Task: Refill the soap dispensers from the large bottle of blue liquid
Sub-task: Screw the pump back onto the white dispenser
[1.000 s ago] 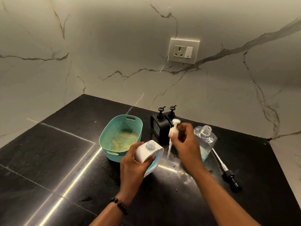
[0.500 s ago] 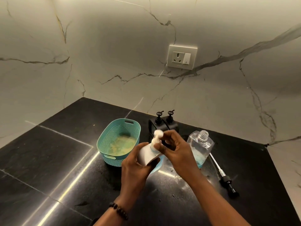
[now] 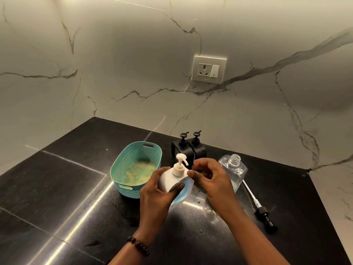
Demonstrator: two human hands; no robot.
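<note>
Left hand (image 3: 158,190) grips white soap bottle (image 3: 172,179) over the counter (image 3: 57,188), hiding its lower body. Pump (image 3: 179,165) seated, upright, spout pointing right. Right hand (image 3: 212,178) fingers curled beside the pump; contact unclear. Clear bottle (image 3: 234,171) uncapped behind it.
</note>
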